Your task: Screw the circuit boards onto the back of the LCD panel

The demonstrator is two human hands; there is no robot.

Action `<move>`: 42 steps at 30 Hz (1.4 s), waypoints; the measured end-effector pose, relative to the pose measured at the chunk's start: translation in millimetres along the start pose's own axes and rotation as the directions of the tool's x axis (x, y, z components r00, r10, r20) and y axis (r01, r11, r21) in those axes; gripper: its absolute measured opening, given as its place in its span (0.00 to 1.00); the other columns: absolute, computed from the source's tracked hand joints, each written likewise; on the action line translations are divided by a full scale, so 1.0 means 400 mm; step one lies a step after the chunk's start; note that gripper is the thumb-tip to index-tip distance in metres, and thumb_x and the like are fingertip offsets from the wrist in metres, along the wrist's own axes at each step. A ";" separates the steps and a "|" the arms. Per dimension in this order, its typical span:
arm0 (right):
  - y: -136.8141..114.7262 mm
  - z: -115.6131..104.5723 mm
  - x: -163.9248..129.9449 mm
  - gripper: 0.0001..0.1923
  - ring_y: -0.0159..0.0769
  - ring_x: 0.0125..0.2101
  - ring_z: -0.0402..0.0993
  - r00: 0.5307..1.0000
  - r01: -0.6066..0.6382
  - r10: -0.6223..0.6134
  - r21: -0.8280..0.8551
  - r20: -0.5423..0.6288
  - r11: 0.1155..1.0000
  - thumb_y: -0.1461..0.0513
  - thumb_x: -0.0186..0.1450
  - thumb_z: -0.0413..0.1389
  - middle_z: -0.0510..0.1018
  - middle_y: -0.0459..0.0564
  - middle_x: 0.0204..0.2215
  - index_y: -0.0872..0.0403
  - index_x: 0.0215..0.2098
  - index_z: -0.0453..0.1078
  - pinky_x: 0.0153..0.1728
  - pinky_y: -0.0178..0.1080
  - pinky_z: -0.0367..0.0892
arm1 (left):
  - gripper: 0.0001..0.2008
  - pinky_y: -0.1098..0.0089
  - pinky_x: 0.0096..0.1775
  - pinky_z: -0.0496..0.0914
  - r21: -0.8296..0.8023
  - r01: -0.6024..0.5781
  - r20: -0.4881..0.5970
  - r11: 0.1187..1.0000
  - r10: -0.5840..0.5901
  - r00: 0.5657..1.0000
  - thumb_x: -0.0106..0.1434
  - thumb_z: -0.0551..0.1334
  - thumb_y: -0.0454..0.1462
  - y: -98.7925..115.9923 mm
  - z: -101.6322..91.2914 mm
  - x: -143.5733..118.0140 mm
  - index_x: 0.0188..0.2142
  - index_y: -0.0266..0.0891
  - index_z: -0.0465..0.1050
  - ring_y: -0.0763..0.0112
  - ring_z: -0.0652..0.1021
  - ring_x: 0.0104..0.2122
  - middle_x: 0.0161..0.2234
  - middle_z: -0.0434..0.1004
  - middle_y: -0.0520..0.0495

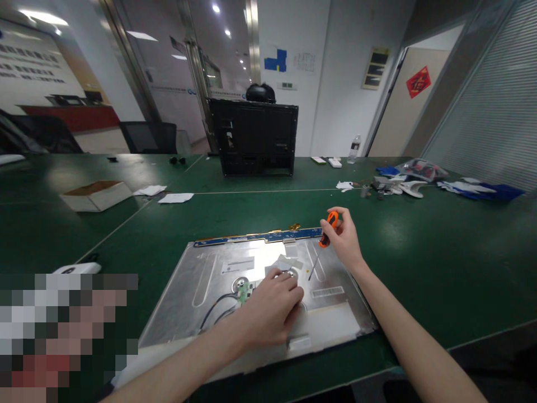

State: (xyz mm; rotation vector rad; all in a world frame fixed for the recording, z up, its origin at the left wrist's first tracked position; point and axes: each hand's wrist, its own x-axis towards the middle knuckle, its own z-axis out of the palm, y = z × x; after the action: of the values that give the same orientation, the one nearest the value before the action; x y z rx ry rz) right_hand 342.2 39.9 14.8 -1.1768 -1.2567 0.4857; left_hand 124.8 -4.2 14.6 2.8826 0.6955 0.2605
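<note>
My right hand [346,242] grips an orange and black screwdriver [329,228] by its handle. The thin shaft points down and left, its tip close to the back of a silver flat display panel [201,268]. Over the panel's middle lies my left hand [272,308], fingers curled and together at a round metal mount; what they hold, if anything, is hidden. Beside them are a small green circuit board [244,292] and black cables [216,305]. A long blue circuit strip [251,239] runs along the panel's far edge.
A black monitor housing [254,137] stands upright at the back, a person's head partly showing behind it. To the left is an open cardboard box [97,196] near white papers [176,198]. Parts and bags [423,169] lie right, with a bottle [354,149]. The lower left is pixelated.
</note>
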 end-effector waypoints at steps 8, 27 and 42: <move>-0.025 0.014 -0.023 0.16 0.28 0.18 0.63 0.997 0.055 -0.055 -0.002 0.045 0.998 0.53 0.63 0.58 0.63 0.36 0.21 0.49 0.45 0.61 0.18 0.31 0.60 | 0.06 0.56 0.51 0.62 0.011 -0.012 -0.052 1.000 0.013 0.999 0.62 0.57 0.30 0.009 0.012 -0.023 0.32 0.39 0.71 0.62 0.74 0.36 0.33 0.75 0.46; -0.092 0.034 -0.133 0.15 0.27 0.19 0.65 0.851 0.521 -0.508 -0.094 0.130 0.848 0.62 0.63 0.56 0.67 0.39 0.23 0.50 0.47 0.60 0.21 0.31 0.64 | 0.06 0.55 0.55 0.60 0.044 0.048 -0.249 0.998 -0.035 0.968 0.63 0.59 0.29 0.007 0.067 -0.037 0.33 0.40 0.73 0.62 0.74 0.38 0.35 0.77 0.47; -0.096 0.047 -0.159 0.19 0.28 0.19 0.66 0.716 0.695 -0.683 -0.053 0.147 0.717 0.65 0.63 0.53 0.70 0.43 0.26 0.52 0.52 0.58 0.19 0.31 0.65 | 0.06 0.53 0.56 0.59 -0.035 0.028 -0.272 0.999 -0.036 0.962 0.63 0.58 0.31 0.003 0.063 -0.038 0.36 0.41 0.73 0.61 0.75 0.40 0.36 0.77 0.47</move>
State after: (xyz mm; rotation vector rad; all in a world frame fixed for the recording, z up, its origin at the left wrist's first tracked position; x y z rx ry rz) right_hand 293.9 -19.7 16.3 -0.6743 -1.7287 -0.0838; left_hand 117.4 -15.4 -11.8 2.8314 0.7727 0.6674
